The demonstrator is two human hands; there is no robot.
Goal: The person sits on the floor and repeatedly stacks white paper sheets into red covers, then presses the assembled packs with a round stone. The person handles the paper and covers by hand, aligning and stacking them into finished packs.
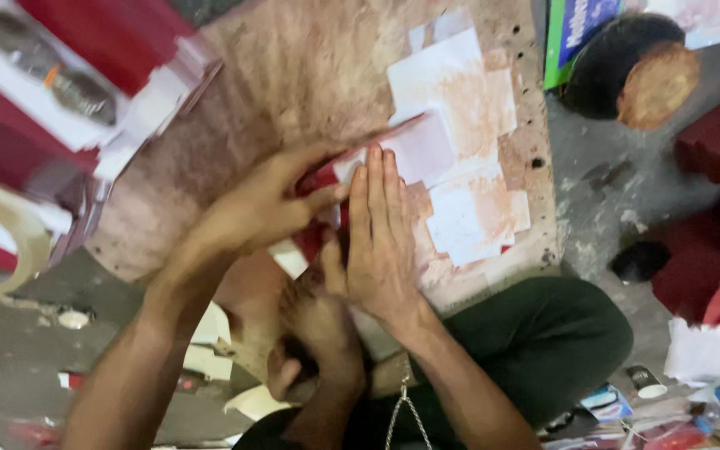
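Two hands press a red and white card piece flat on a worn brown board.

The red and white card piece (377, 158) lies near the middle of the board (293, 75), towards its near edge, with its long axis running from the near left up to the far right, its pale end pointing at the far right corner. The left hand (264, 204) curls over the red near end, thumb and fingers pinched on its edge. The right hand (381, 237) lies fully open and flat, fingers together and pointing away from the person, palm down on the piece, gripping nothing. Just right of it, stained white paper squares (460, 125) are stuck along the board's right edge. A bare foot (314, 321) rests under the board's near edge, between the forearms. A roll of tape (10, 233) lies off the left edge, on the floor.
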